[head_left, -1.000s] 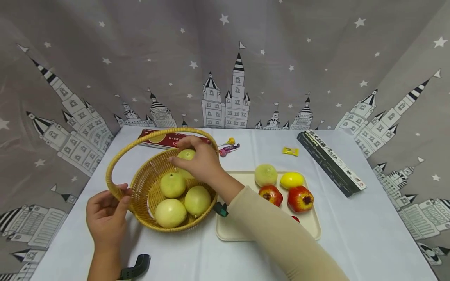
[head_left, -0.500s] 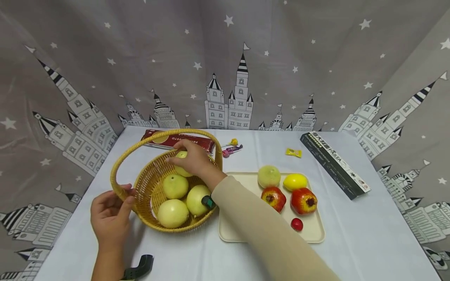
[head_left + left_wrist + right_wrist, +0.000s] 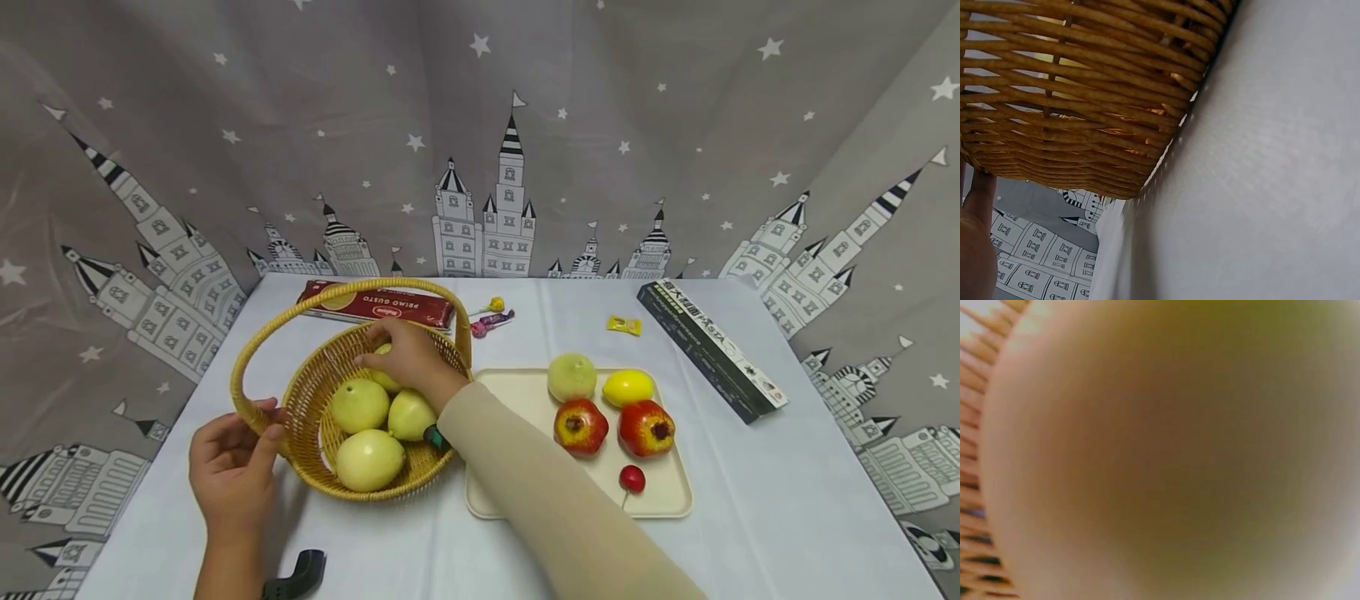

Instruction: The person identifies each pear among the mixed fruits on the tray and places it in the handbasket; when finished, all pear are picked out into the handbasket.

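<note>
A yellow wicker basket with a tall arched handle stands on the left of the white tabletop. My left hand holds it at the left, thumb and fingers around the foot of the handle. In the left wrist view, fingers touch the woven wall. Inside the basket, my right hand grips a yellow-green round fruit, partly hidden beneath the palm. Several similar pale fruits lie beside it. A blurred, pale round fruit fills most of the right wrist view.
A cream tray right of the basket bears a pale green fruit, a lemon, two pomegranates and a cherry. Behind lie a red box, lollipops, a yellow sweet and a black pasta box.
My right hand has moved lower into the basket with its fruit, and the neighbouring fruits have shifted slightly. The cherry on the tray has come into full view. My left hand keeps its hold.
</note>
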`<state>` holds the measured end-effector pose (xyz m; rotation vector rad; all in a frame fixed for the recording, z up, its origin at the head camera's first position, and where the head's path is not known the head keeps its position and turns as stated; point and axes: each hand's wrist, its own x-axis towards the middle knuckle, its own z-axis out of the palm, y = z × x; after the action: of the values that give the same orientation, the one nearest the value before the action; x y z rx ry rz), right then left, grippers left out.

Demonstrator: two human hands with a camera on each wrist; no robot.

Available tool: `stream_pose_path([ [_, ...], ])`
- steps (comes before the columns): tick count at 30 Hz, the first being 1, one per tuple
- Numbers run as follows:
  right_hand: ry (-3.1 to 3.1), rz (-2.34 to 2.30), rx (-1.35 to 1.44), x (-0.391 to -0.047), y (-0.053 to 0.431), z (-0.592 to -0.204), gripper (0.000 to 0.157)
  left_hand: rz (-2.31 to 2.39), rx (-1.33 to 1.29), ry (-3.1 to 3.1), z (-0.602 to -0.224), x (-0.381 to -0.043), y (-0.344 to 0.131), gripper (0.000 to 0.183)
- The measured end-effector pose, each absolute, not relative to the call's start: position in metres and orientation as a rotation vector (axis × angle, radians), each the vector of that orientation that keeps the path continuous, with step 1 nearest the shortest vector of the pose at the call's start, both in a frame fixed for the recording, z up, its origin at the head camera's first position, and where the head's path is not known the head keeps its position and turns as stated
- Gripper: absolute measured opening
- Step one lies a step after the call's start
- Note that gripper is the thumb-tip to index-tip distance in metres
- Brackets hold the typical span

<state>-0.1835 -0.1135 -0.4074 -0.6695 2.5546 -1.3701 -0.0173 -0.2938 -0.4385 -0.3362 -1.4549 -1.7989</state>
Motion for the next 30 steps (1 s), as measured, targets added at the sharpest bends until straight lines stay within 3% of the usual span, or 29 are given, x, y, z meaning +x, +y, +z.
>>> stream_pose_path([
  [9,2.465,-1.357,-0.771,-0.169,-0.084,-0.361,0.038,-1.832,-0.386,-1.407,-0.437,-0.024,-0.289,0.044],
  [14,2.388,-1.328,-0.971,-0.147,-0.040,-0.343,0.030,-1.824,-0.362,-1.420,-0.435,-0.023,-0.288,0.045],
  [18,2.364,-1.625,-0.982,-0.128,0.004,-0.346,0.022,-1.832,-0.358,-1.401,-0.435,-0.023,-0.289,0.045],
  [21,2.410,-2.021,-0.790,-0.121,0.036,-0.357,0.021,-1.830,-0.358,-1.383,-0.436,-0.022,-0.289,0.045],
  [24,2.548,-2.265,-0.401,-0.119,0.062,-0.373,0.028,-1.822,-0.352,-1.370,-0.439,-0.021,-0.290,0.045],
  [27,2.681,-2.140,0.006,-0.121,0.078,-0.390,0.041,-1.808,-0.341,-1.379,-0.441,-0.022,-0.290,0.045],
  [30,2.792,-1.785,0.112,-0.124,0.085,-0.404,0.056,-1.817,-0.327,-1.379,-0.443,-0.023,-0.289,0.045],
])
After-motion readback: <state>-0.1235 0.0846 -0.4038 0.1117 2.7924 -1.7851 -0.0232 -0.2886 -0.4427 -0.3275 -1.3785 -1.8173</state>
